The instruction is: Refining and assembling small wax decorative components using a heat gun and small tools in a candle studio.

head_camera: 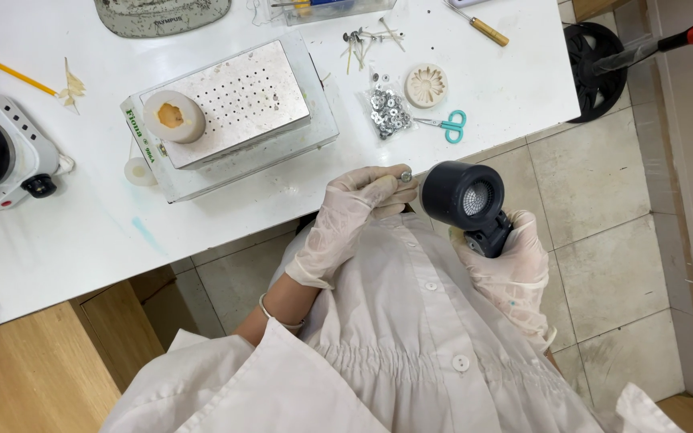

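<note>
Left hand (pixel 354 212) fingers pinched small metal washer (pixel 405 176), just above counter (pixel 82 232) edge. Right hand (pixel 511 265) fingers wrapped black heat gun (pixel 465 196), nozzle just beside washer.

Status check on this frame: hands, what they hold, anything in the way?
Left hand pinches small metal washer at white table edge. Right hand grips black heat gun, nozzle up. Nothing between them.
</note>
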